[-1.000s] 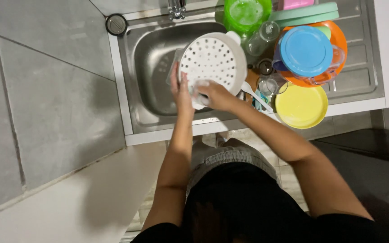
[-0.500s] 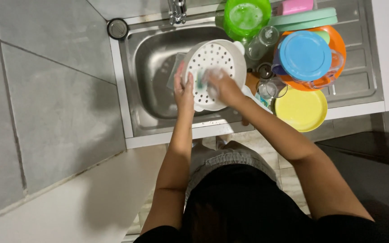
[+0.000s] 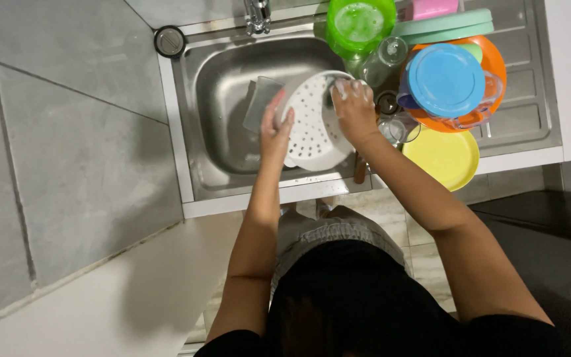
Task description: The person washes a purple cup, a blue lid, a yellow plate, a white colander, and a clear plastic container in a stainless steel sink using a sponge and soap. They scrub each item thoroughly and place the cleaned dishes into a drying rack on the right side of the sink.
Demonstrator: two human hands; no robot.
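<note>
I had my left hand clamped on the near-left rim of the white perforated strainer, holding it tilted over the steel sink. My right hand was curled at the strainer's far edge, soapy; I could not tell what, if anything, it gripped. Just beyond it stood clear glasses and a blue lid stacked on an orange plate. I judged that wet, soapy fingers could let the strainer slip, and a wide scrubbing stroke could knock a glass over.
</note>
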